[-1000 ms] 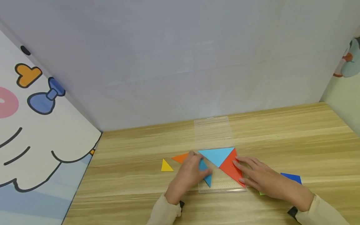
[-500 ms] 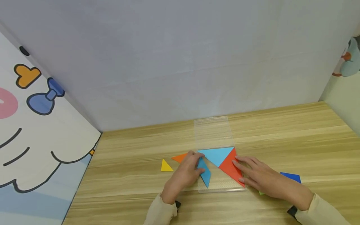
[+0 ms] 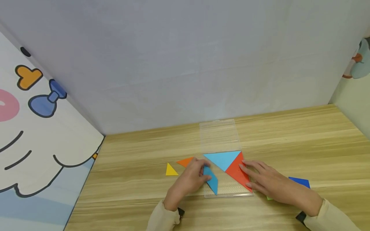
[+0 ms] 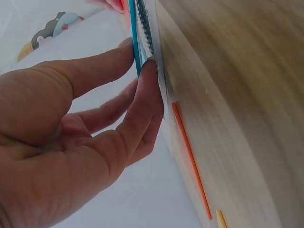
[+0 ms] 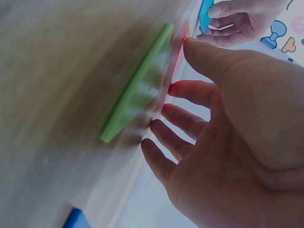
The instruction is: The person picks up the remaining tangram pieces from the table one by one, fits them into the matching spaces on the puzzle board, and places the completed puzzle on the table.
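My left hand (image 3: pixel 189 176) pinches a blue parallelogram tangram piece (image 3: pixel 213 183) between thumb and fingers, over the left side of a clear plastic tray (image 3: pixel 231 190). In the left wrist view this piece (image 4: pixel 134 33) stands edge-on, with the thumb on one face. Inside the tray, a light blue triangle (image 3: pixel 224 159) lies along the far edge and a red triangle (image 3: pixel 239 173) along the right edge; their sides meet. My right hand (image 3: pixel 273 184) rests its spread, relaxed fingertips at the red triangle and the tray's right edge.
An orange triangle (image 3: pixel 184 161), partly behind the left hand, and a yellow triangle (image 3: pixel 171 170) lie left of the tray. A green piece (image 5: pixel 142 90) and a dark blue piece (image 3: pixel 300 182) lie by the right hand. The clear lid (image 3: pixel 219 136) extends behind the tray.
The blue parallelogram has shifted and turned slightly in my left fingers, its lower tip swinging left, then back right. My left wrist has moved a little left. The right hand stays put.
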{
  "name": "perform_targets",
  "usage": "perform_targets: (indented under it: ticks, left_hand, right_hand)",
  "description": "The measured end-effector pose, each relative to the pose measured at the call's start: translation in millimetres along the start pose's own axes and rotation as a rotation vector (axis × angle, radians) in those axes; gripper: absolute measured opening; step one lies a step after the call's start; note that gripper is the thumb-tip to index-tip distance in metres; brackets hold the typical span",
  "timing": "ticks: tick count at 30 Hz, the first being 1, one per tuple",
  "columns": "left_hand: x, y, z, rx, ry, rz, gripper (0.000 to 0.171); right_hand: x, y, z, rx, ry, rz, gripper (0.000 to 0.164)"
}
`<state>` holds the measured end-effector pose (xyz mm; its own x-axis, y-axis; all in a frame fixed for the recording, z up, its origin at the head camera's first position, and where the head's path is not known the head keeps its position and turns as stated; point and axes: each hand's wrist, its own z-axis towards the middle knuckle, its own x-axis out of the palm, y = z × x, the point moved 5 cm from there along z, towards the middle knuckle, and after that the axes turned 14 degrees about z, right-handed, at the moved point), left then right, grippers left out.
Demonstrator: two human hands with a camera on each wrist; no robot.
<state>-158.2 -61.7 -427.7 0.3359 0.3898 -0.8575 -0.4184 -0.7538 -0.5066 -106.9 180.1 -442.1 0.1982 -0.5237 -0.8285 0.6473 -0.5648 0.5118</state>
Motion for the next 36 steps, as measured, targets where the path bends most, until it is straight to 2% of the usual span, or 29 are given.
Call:
perform_targets:
  ticks: [8,21,31,36]
  left_hand:
    - [-1.4,3.6,-5.0,-0.087,-0.067,-0.027,0.028]
    - [0.6,8.6,-6.9,-0.137,-0.078,-0.027,0.032]
    - [8.2,-5.3,-7.6,-0.128,-0.086,0.124,0.034]
    - [11.2,-13.5,-10.1,-0.112,-0.143,0.226,0.036]
  right_hand:
    - [1,-1,0,0.005,0.006,0.002,0.054]
    - [1,-1,-1,-0.015,-0.014,-0.022,0.054]
    - [-1,0,-2,-0.026,-0.024,-0.021,0.053]
    - [-1,-1,-1,-0.016,-0.014,-0.007,0.054]
